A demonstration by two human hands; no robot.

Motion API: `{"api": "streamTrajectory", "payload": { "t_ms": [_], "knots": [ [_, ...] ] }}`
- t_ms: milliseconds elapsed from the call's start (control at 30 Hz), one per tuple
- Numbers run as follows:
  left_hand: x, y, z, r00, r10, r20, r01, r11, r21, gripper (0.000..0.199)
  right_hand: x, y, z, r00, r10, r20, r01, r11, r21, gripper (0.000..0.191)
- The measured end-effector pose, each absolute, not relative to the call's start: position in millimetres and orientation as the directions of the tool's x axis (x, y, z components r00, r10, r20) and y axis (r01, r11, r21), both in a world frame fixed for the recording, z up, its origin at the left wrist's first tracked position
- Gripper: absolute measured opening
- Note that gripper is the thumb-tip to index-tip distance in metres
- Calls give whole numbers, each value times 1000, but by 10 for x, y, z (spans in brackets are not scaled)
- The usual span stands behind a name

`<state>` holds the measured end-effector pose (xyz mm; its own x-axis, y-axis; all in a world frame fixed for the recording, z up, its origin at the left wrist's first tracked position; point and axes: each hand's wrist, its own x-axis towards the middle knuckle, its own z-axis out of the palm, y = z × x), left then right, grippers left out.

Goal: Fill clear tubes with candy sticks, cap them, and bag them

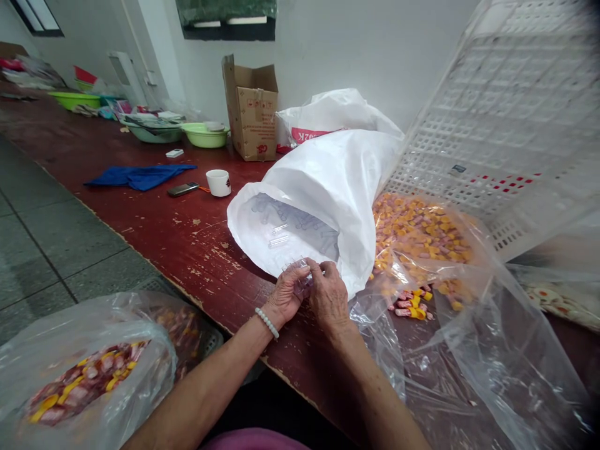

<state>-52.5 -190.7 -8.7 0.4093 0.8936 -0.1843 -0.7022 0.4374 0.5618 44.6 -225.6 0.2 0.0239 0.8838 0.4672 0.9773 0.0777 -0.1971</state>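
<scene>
In the head view, the person's left hand [284, 294] curls around small clear plastic tubes [304, 287] before the mouth of a white sack [323, 175] on a worn dark-red table [197, 228]. The right hand [330, 294] bends its fingers against them; whether it grips any is unclear. Similar tubes lie inside the sack.

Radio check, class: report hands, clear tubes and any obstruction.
Left hand holding clear tubes; right hand at them, grip unclear. More tubes inside white sack. Sack mouth open; no obstruction seen.
</scene>
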Motion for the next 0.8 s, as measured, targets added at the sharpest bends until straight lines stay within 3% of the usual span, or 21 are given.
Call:
{"api": "streamTrajectory", "payload": {
  "t_ms": [133,267,500,700,800],
  "knots": [
    [-590,-1875,-49,395,891,-225,-682,448,577,39,532,-2255,-40,8,804,595,905,247,-346,32],
    [-673,-1848,-27,378,902,-211,-618,415,668,33,602,-2306,56,66,796,601,770,342,-539,22],
    [-881,-1920,-52,536,841,68,-409,189,893,29,641,-2407,164,119,916,384,630,229,-742,29],
    [-977,-2063,-199,580,814,13,-284,187,940,54,472,-2499,112,52,977,209,396,172,-902,29],
    [-1023,-2102,-214,498,865,-64,-288,234,929,46,542,-2280,39,119,965,236,456,158,-876,31]
  ]
}}
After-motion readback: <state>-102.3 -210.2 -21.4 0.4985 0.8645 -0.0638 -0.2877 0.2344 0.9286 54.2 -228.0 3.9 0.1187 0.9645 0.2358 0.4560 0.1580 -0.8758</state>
